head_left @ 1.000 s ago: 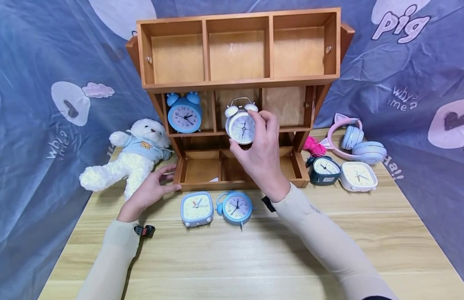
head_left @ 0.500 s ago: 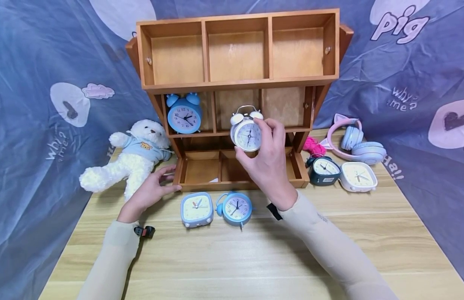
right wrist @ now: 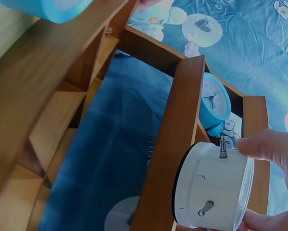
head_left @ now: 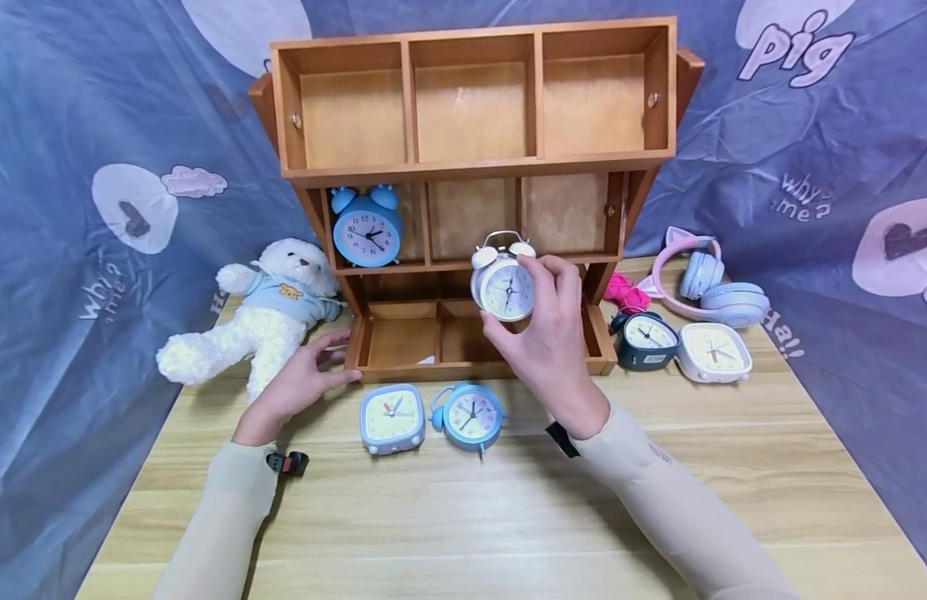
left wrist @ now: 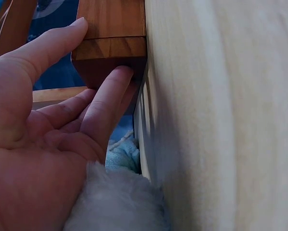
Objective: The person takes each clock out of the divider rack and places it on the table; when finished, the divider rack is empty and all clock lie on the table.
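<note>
In the head view my right hand (head_left: 555, 354) holds a white twin-bell alarm clock (head_left: 505, 287) upright by its rim, thumb below and fingers at the upper side. It hangs in front of the wooden shelf (head_left: 478, 167), over the bottom tier. The right wrist view shows the white clock's underside (right wrist: 208, 185) with two metal feet. My left hand (head_left: 294, 385) grips the shelf's lower left corner; in the left wrist view its thumb and fingers touch the wooden corner (left wrist: 110, 48). A blue twin-bell alarm clock (head_left: 368, 233) stands in the middle tier's left compartment.
On the table before the shelf lie a square blue clock (head_left: 392, 417) and a round blue alarm clock (head_left: 473, 415). A white teddy bear (head_left: 272, 300) leans at left. At right are a dark green clock (head_left: 647, 342), a white square clock (head_left: 714, 352) and pink-blue headphones (head_left: 704, 279).
My right hand has drawn the white alarm clock down and to the right, from the middle compartment's front toward the bottom tier. My left hand has stayed at the shelf corner.
</note>
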Demonstrator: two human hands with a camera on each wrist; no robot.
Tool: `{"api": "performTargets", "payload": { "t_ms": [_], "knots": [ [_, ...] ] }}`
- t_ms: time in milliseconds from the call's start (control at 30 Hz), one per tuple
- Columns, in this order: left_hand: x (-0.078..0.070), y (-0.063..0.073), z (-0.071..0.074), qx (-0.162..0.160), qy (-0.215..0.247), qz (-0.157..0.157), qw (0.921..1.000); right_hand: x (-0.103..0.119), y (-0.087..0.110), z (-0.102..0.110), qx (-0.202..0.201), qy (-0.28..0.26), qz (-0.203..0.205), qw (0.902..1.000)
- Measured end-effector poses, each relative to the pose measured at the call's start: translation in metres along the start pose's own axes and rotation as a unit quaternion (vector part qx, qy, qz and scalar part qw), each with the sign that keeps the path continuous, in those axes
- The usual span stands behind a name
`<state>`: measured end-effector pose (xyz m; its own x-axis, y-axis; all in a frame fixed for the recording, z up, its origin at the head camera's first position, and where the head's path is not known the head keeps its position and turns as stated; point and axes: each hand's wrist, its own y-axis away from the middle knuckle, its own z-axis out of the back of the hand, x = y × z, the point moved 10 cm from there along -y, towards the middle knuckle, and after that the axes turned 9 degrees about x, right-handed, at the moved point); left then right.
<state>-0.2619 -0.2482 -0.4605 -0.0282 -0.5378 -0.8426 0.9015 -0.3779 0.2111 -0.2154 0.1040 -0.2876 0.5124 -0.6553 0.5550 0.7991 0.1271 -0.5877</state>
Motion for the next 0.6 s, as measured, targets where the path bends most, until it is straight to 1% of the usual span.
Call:
{"api": "performTargets", "payload": {
  "t_ms": [133,300,467,600],
  "knots": [
    [0.001,0.0,0.0,-0.001,-0.003,0.004,1.0,-0.003,0.005,0.001,0.005,0.004,-0.002,1.0],
    [0.004,0.0,0.0,-0.002,-0.003,0.01,0.9999,-0.007,0.011,0.001,0.008,0.013,0.006,0.9999],
    [0.003,0.0,0.0,-0.003,0.0,0.004,1.0,-0.012,0.017,0.001,0.018,0.015,0.011,0.9997],
    [0.002,-0.001,0.001,-0.002,0.002,-0.001,1.0,-0.019,0.025,0.001,0.035,0.021,0.002,0.9992]
  ]
}}
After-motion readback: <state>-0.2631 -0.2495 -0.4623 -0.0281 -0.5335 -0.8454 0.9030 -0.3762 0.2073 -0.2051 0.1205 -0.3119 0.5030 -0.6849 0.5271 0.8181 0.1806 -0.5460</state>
